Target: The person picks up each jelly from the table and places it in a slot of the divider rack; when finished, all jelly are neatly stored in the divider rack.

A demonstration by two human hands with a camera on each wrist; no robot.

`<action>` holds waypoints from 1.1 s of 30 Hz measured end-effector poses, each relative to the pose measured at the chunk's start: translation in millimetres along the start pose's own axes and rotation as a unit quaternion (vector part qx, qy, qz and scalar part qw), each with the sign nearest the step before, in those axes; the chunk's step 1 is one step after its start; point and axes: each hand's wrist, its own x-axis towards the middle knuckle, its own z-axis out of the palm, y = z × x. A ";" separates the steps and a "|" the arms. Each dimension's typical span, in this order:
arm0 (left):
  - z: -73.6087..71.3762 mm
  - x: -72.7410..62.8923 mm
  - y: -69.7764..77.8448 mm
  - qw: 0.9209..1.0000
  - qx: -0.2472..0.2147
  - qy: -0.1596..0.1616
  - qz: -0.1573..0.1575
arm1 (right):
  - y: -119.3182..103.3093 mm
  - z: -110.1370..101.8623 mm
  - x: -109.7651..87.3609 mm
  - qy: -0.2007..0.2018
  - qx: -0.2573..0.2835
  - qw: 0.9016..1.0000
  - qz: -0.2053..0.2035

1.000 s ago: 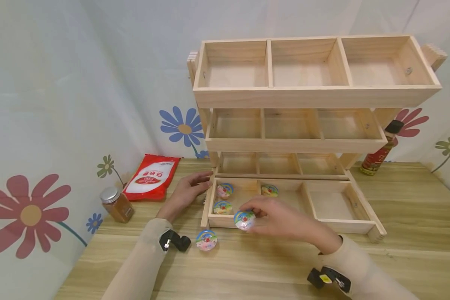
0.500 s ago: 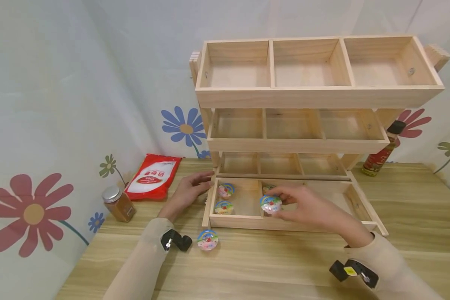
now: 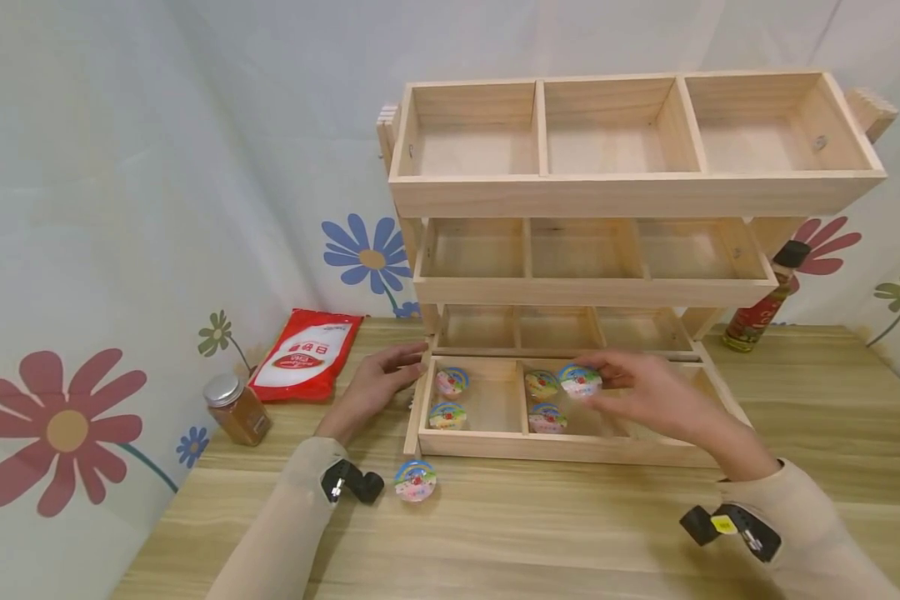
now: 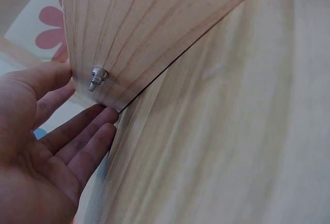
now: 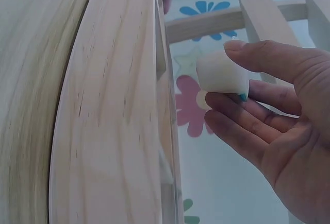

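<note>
My right hand pinches a small jelly cup with a printed foil lid, over the middle compartment of the wooden rack's bottom tray. In the right wrist view the white cup body sits between thumb and fingers. Two jelly cups, a back one and a front one, lie in that compartment. The left compartment holds two more, a pink-lidded cup and a yellowish one. My left hand touches the rack's left side panel with relaxed fingers.
One jelly cup lies on the table before the rack. To the left are a red-and-white bag and a spice jar. A dark-capped bottle stands right of the rack. Upper trays overhang the bottom one.
My right hand has moved right and back, from before the left compartment to over the middle one. A jelly cup now lies at that compartment's front. The left hand stays put.
</note>
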 end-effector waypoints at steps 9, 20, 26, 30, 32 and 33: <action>-0.1 3.9 -2.9 1.000 0.003 0.000 -0.001 | 15.8 -8.9 -1.0 0.017 0.015 0.999 0.029; 0.0 2.0 -3.4 1.000 0.004 0.001 0.001 | 31.1 -12.3 -2.7 0.020 0.010 0.998 0.059; -0.7 1.8 -3.2 1.000 0.008 0.000 -0.002 | 40.4 -16.5 -5.1 0.033 -0.001 0.998 0.062; -0.4 1.6 -1.9 1.000 0.006 -0.001 -0.003 | 45.3 -19.5 -5.8 0.041 -0.009 0.997 0.059; -0.6 2.1 -2.5 1.000 0.006 -0.001 -0.004 | 47.6 -20.8 -5.9 0.041 -0.009 0.997 0.060; -0.6 2.3 -2.7 1.000 0.006 0.000 -0.006 | 48.6 -21.5 -6.0 0.041 -0.010 0.997 0.061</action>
